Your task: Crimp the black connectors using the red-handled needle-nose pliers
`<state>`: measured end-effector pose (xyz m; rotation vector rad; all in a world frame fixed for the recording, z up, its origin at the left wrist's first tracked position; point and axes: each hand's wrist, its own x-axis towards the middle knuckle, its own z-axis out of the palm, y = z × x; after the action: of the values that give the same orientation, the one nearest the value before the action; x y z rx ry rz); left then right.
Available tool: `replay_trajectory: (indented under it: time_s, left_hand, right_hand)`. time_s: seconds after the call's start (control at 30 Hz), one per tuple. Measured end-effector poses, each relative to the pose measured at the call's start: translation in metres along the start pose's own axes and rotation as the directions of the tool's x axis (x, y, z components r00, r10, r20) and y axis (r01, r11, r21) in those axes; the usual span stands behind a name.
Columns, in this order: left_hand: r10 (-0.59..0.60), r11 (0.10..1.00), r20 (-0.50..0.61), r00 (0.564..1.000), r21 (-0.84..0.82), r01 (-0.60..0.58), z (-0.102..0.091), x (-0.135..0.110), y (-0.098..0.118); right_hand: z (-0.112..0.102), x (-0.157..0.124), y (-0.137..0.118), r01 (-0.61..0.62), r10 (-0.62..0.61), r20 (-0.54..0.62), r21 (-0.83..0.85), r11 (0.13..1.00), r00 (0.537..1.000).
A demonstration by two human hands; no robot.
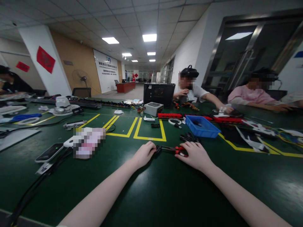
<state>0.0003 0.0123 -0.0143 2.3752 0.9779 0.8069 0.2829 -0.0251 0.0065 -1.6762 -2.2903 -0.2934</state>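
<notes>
Red-handled pliers (177, 149) held in the right hand (195, 155) over the green counter (156, 192), their tips at a small black part (158, 149), left hand (145, 154) pinching that part, a blue tray (209, 132) just beyond the right hand

Right grip (195, 155) on red-handled pliers (177, 150); left grip (145, 154) pinching black piece (158, 149).

Pliers (177, 149) partly behind right fingers (190, 147)
</notes>
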Motion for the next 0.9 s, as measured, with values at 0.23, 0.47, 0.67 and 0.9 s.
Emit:
replay_trajectory:
  time_s: [0.23,0.47,0.67,0.9]
  left_hand:
    - [0.049,0.997,0.079,0.996,-0.056,-0.044,-0.012,-0.004,0.007]
    - [0.017,1.0,0.095,0.995,-0.012,-0.016,-0.011,-0.005,0.01]
    - [0.051,0.994,0.127,0.991,0.088,-0.063,-0.01,-0.004,0.006]
    - [0.001,0.996,0.162,0.987,0.083,-0.015,-0.009,-0.004,0.011]
  right_hand:
    - [-0.003,-0.023,0.025,-0.04,0.032,0.117,0.067,0.997,0.993]
    - [-0.001,-0.035,0.023,-0.091,0.086,0.071,0.079,0.993,0.994]
    - [0.0,-0.036,0.029,-0.085,0.089,-0.049,0.09,0.992,0.995]
    - [-0.009,-0.041,0.036,-0.059,0.059,0.006,0.059,0.996,0.998]
